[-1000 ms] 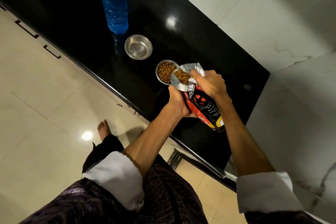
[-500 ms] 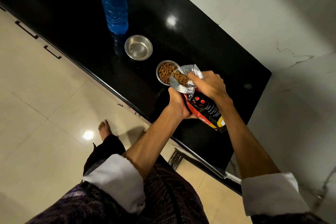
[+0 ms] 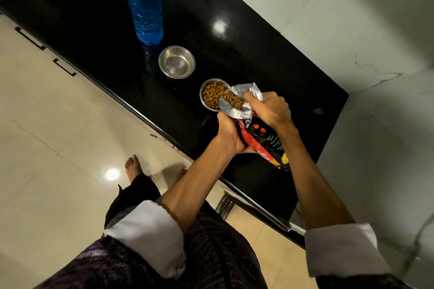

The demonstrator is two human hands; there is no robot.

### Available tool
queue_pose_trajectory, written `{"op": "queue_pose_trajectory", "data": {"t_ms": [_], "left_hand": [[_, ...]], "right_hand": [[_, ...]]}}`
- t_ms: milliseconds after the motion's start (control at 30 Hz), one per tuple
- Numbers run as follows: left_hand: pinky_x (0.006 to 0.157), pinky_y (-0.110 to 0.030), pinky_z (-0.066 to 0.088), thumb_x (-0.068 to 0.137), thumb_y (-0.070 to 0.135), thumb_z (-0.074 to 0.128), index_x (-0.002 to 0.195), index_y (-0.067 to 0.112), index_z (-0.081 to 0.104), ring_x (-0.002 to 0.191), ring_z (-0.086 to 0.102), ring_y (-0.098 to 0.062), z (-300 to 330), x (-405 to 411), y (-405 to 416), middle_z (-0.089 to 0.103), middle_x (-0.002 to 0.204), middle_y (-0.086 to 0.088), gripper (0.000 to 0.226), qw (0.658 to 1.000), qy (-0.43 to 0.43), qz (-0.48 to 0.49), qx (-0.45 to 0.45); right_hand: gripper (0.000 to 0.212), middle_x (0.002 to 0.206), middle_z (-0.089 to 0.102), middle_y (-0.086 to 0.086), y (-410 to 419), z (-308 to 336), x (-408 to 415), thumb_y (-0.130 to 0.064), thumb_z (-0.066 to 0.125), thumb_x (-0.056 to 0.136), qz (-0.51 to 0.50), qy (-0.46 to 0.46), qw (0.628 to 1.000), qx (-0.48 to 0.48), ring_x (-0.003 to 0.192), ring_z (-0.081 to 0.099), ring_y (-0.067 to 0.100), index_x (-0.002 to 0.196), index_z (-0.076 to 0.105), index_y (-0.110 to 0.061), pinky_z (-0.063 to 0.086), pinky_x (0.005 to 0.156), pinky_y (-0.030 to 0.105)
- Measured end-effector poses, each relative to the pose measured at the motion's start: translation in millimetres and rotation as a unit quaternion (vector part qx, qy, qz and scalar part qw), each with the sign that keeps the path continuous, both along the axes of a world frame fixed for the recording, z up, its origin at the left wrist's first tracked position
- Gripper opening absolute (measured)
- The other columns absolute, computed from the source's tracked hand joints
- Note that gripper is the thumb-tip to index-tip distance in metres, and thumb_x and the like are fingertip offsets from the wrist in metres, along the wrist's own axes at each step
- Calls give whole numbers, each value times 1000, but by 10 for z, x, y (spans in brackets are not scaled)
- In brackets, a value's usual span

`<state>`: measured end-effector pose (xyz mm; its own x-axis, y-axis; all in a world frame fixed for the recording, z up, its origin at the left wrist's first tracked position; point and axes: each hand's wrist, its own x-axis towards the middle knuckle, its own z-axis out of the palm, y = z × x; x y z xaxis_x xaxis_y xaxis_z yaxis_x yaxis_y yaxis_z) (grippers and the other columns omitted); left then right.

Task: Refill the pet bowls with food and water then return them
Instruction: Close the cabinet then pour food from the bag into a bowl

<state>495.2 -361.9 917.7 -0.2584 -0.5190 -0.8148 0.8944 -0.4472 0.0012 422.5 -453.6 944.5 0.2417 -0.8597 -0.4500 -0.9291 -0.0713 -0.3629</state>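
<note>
Both hands hold a red and black pet food bag [image 3: 263, 141], tilted over a small steel bowl [image 3: 203, 98] on the black counter. My left hand [image 3: 229, 132] grips the bag's lower side; my right hand [image 3: 267, 109] pinches its silver open mouth. Brown kibble fills the bowl and shows in the bag's mouth, which overlaps the bowl's right rim. A second steel bowl [image 3: 176, 61] stands farther back, with no food in it. A blue water bottle [image 3: 144, 4] stands upright behind that bowl.
The black glossy counter [image 3: 270, 58] runs diagonally, with a white marble wall [image 3: 340, 19] behind and to the right. Beige drawers with dark handles [image 3: 64, 67] sit under its front edge. My bare foot [image 3: 133, 166] rests on the tiled floor.
The bag has stayed tilted over the bowl and its mouth has dipped slightly lower. The kibble level in the bowl looks a little higher. Both hands keep their grip.
</note>
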Motion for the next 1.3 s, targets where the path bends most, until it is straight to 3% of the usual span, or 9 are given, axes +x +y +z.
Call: {"op": "queue_pose_trajectory", "data": {"t_ms": [167, 400, 633, 967, 1100, 1300], "left_hand": [[92, -67, 51, 86, 82, 20, 123, 5, 70, 109, 64, -50, -11, -4, 5, 69, 121, -28, 99, 1000, 3, 3, -7], [98, -73, 46, 82, 87, 18, 126, 7, 69, 113, 63, -51, -54, -51, 21, 68, 123, -28, 104, 1000, 5, 3, -11], [102, -72, 43, 85, 82, 22, 126, 6, 68, 115, 61, -50, 8, -67, 28, 67, 126, -28, 98, 1000, -6, -2, -24], [99, -67, 47, 86, 81, 25, 127, 8, 69, 113, 64, -47, 58, -76, 29, 69, 122, -25, 94, 997, -67, -8, -28], [101, -70, 45, 83, 81, 31, 126, 9, 71, 115, 64, -48, 122, -64, 52, 70, 123, -24, 93, 994, -102, -5, -33], [89, -50, 51, 98, 63, 24, 138, 5, 62, 121, 60, -44, 233, 0, 63, 66, 130, -24, 80, 984, -161, -4, -69]], "right_hand": [[61, 82, 71, -2, 14, -10, 0, -75, 55, 89, -6, 0, 1000, -2, 84, 68, 21, 73, 68, -18, 53, 84, 39], [60, 80, 69, -5, 41, 14, -27, -71, 55, 93, -12, 4, 1000, -8, 78, 62, 13, 88, 77, -15, 50, 81, 36], [56, 82, 72, -6, 47, 27, -81, -70, 56, 91, -30, -11, 999, -8, 82, 66, 16, 78, 74, -19, 54, 87, 39], [61, 84, 77, -1, 126, 94, -185, -71, 57, 86, -52, -68, 996, 0, 83, 71, 19, 84, 75, -13, 59, 89, 44], [57, 77, 74, -6, 161, 95, -200, -74, 59, 84, -77, -108, 991, -7, 80, 71, 17, 71, 69, -19, 58, 85, 40], [48, 61, 64, -12, 228, 78, -213, -62, 65, 86, -121, -186, 975, -17, 69, 65, 15, 58, 59, -23, 52, 72, 36]]}}
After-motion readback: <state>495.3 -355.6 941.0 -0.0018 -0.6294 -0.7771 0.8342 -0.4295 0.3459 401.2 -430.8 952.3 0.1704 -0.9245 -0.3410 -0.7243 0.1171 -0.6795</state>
